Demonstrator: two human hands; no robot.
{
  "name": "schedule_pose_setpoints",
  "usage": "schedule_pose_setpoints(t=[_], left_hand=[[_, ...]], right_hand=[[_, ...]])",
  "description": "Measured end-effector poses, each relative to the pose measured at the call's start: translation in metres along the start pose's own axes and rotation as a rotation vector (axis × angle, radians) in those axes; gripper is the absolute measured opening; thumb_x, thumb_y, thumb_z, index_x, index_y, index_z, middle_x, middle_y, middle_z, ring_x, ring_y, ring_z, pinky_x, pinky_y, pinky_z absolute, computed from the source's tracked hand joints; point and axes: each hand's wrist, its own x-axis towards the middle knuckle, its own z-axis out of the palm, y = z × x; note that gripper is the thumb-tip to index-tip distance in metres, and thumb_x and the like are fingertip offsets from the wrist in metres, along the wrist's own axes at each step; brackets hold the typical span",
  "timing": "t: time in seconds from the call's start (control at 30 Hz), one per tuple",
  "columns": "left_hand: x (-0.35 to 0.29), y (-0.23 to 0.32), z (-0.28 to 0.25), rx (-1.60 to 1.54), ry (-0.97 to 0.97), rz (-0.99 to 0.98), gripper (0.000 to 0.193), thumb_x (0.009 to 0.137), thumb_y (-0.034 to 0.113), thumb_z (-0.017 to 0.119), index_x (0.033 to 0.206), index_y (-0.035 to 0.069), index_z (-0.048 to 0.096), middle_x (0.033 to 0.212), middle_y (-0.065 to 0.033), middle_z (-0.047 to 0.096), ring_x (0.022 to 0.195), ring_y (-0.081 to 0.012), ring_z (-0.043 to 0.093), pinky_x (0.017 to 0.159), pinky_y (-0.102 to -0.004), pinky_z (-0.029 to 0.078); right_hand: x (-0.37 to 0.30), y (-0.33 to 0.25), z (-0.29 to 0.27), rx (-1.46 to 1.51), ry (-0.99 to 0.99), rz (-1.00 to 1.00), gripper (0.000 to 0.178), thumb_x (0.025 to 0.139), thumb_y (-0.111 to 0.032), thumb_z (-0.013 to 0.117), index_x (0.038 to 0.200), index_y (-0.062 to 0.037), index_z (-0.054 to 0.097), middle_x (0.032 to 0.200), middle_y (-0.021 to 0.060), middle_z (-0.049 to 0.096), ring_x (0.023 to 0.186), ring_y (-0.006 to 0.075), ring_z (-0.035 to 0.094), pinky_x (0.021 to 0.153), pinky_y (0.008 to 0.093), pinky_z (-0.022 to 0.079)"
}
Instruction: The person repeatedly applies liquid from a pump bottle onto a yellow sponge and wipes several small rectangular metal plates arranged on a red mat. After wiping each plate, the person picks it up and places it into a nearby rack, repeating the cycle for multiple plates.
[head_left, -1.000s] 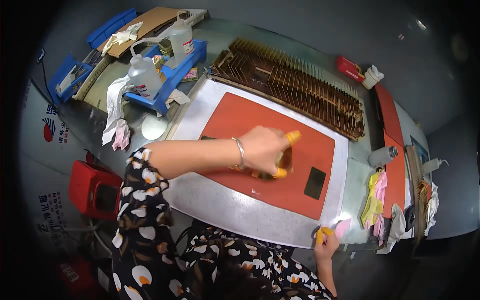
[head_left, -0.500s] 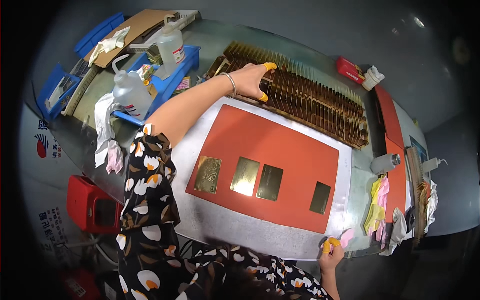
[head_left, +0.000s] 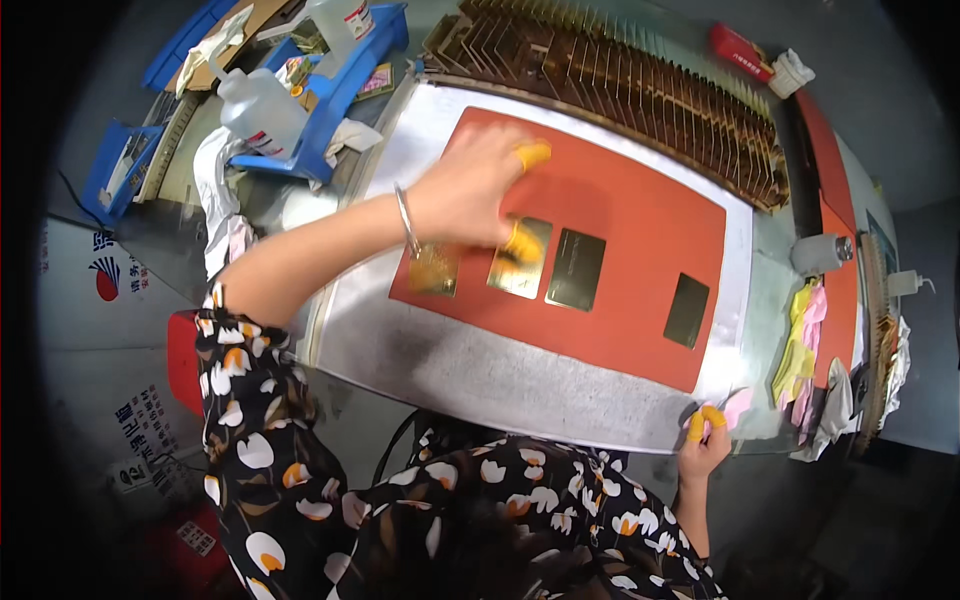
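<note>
My left hand [head_left: 485,190], with yellow finger cots on its fingertips, hovers above the orange mat [head_left: 640,240]. Its thumb and fingers are apart, and nothing shows between them. Beneath the thumb lies a bright gold metal card [head_left: 517,282]; another gold card [head_left: 436,275], partly behind the wrist, is to its left. Two darker metal cards [head_left: 576,268] [head_left: 688,311] lie farther right on the mat. At the front right edge of the table my right hand [head_left: 705,455], also in yellow finger cots, pinches a pink cloth [head_left: 737,407].
Behind the mat stands a long slotted rack [head_left: 620,90] holding several upright metal cards. On the left, a squeeze bottle [head_left: 262,110] sits in a blue tray [head_left: 345,120]. A grey bottle [head_left: 822,254] and yellow and pink cloths [head_left: 798,350] are at the right.
My left hand has left the rack and come nearer, over the mat's left half. The view has tilted downward. My right hand still pinches the pink cloth at the table edge.
</note>
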Motion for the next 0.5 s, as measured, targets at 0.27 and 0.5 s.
schedule_pose_setpoints(t=[0.27,0.5], left_hand=[[-0.032,0.028,0.035,0.047,-0.243,-0.184,0.088,0.05,0.043,0.084,0.116,-0.004,0.049,0.113,-0.0153,0.043,0.105,-0.0308,0.043,0.089,-0.038,0.036],[-0.024,0.046,0.008,0.235,-0.306,0.027,0.079,0.064,0.046,0.07,0.129,0.006,0.05,0.094,-0.0125,0.059,0.092,-0.0271,0.056,0.068,-0.0378,0.05]], right_hand=[[0.01,-0.004,0.005,0.112,-0.018,0.039,0.006,0.086,0.001,0.058,0.091,0.0032,0.057,0.072,0.0109,0.06,0.057,0.0149,0.056,0.051,0.0251,0.043],[0.006,0.002,0.006,0.118,0.008,0.016,0.006,0.085,0.001,0.058,0.091,0.0032,0.058,0.072,0.0102,0.061,0.056,0.0141,0.058,0.051,0.0244,0.045]])
